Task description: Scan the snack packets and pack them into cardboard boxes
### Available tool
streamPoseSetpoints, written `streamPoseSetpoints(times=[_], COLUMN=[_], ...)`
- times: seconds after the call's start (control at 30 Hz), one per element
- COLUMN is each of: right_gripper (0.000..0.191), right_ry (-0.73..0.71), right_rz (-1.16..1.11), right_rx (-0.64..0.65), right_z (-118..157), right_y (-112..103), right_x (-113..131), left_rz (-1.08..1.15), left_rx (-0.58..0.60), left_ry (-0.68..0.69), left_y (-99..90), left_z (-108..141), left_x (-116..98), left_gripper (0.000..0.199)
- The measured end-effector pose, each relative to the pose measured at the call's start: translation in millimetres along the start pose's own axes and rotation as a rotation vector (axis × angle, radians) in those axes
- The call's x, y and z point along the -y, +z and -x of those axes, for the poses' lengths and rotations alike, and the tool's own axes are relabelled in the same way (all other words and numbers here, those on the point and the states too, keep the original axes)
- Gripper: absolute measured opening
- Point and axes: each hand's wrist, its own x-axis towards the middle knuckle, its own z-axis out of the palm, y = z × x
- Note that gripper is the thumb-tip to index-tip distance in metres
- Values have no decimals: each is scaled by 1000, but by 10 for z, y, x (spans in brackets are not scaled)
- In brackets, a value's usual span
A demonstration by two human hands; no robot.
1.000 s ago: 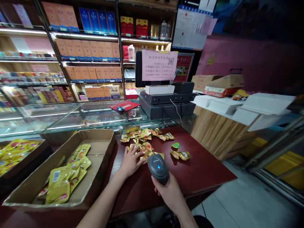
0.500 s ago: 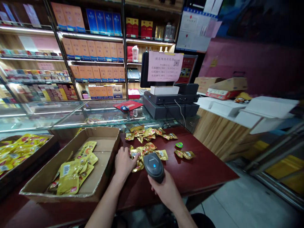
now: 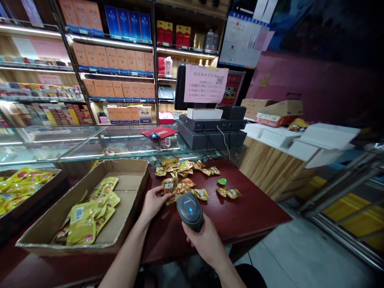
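We record the L hand (image 3: 154, 203) over a dark-red table (image 3: 249, 216), thumb and fingers closed on one gold foil sachet (image 3: 169, 185). Grip is a light pinch, fingers only part curled. The sachet stands tilted up from the L fingers (image 3: 159, 193), lower edge in their hold, upper part clear above the fingertips. Print on it too small to read.

R hand (image 3: 207, 242) is wrapped firmly round the grip of a dark grey handheld barcode scanner (image 3: 189, 212), blue light lit. Scanner head stands just right of the L fingertips, near the held sachet; we see no contact between them.

A loose pile of gold sachets (image 3: 186, 185) lies directly ahead of and right of the L fingers, its nearest pkts just beside them. Further right of the fingers: a pair of gold sachets (image 3: 228, 193) and a small green sachet (image 3: 222, 181), both on the table.

Left of the L fingers, an open cardboard box (image 3: 132, 170) holds yellow sachets (image 3: 82, 222). Well ahead of the fingers: a glass display counter (image 3: 60, 138), a red mat (image 3: 158, 131) w/ a computer mouse (image 3: 154, 135), and a stacked POS terminal (image 3: 211, 130) below a pink notice (image 3: 205, 84).
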Motion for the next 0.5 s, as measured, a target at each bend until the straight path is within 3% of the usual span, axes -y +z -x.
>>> streamPoseSetpoints(times=[0.17, 0.5], right_gripper=[19, 22], right_ry=[27, -32], right_rz=[-50, -94], right_rx=[53, 37], right_z=[10, -12], right_y=[145, 187], right_x=[22, 42], left_rz=[90, 318], left_rx=[-34, 18], left_ry=[51, -81], left_y=[56, 124], left_z=[-24, -21], left_x=[59, 59], left_gripper=[41, 58])
